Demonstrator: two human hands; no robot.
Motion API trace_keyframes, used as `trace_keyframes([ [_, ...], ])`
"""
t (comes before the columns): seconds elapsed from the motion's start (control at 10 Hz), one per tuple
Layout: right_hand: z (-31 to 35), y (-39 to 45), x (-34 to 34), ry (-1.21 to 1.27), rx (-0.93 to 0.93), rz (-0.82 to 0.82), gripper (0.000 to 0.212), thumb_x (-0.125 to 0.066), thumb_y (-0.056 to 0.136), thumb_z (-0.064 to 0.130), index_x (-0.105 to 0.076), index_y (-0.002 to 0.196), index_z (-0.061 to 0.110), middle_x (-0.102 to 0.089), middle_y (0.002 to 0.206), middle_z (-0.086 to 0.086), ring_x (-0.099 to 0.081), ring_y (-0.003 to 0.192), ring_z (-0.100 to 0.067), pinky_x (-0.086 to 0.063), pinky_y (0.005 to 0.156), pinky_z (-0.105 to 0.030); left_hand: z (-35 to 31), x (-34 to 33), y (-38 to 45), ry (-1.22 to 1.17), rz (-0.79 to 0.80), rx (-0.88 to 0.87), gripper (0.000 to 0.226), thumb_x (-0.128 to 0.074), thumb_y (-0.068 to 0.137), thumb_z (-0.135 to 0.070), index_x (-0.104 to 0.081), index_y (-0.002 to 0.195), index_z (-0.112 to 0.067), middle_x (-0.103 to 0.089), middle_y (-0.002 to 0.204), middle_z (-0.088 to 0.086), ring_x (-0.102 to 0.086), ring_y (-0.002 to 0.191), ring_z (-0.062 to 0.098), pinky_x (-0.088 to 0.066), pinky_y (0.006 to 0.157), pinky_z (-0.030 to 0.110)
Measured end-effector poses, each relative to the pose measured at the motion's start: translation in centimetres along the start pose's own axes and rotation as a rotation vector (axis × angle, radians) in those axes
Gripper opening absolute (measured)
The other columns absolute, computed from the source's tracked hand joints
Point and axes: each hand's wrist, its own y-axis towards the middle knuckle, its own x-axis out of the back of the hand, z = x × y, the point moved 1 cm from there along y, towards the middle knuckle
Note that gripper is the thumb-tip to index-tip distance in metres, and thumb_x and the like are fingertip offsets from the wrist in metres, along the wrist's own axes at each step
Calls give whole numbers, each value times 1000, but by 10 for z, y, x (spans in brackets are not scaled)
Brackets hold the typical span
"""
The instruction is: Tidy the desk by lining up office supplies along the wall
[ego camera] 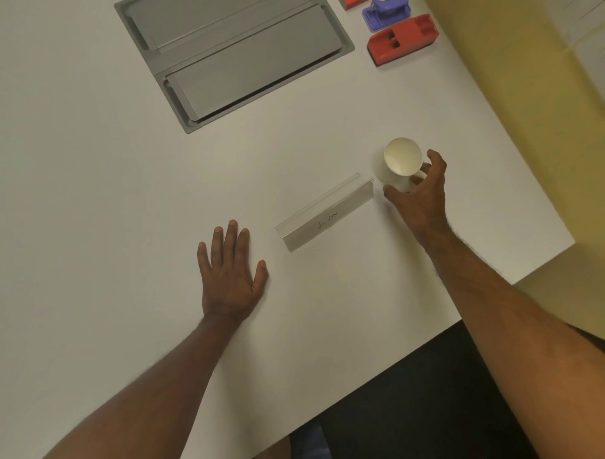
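A white paper cup (400, 159) stands on the white desk (98, 163) right of centre, tilted a little. My right hand (420, 193) curls around its lower half, thumb and fingers touching its sides. Just left of the cup lies a clear acrylic name-card holder (324, 216) with handwriting on its paper insert. My left hand (229, 275) rests flat on the desk, palm down, fingers spread, holding nothing. Against the yellow wall (510, 82) at the top right sit a red stapler-like block (402, 39) and a purple tape dispenser (384, 14).
A grey metal cable hatch (235, 55) with two lids is set into the desk at the top centre. Another red item (355, 3) shows at the top edge. The desk's near edge runs diagonally at the lower right, with dark floor (425, 393) beyond.
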Motion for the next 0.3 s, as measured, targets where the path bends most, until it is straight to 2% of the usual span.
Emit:
trace_keyframes([
  [0.3,-16,-96,-3,4,-139,-8,96,-82,78,33,-22,153,25,-35,149,-1,-44,134,-20,-43,112,-41,15,27,-7,-191,146,-64,78,-28,96,-60,-20,159,-15,-9,170,3,-8,156,27,-9,124,56],
])
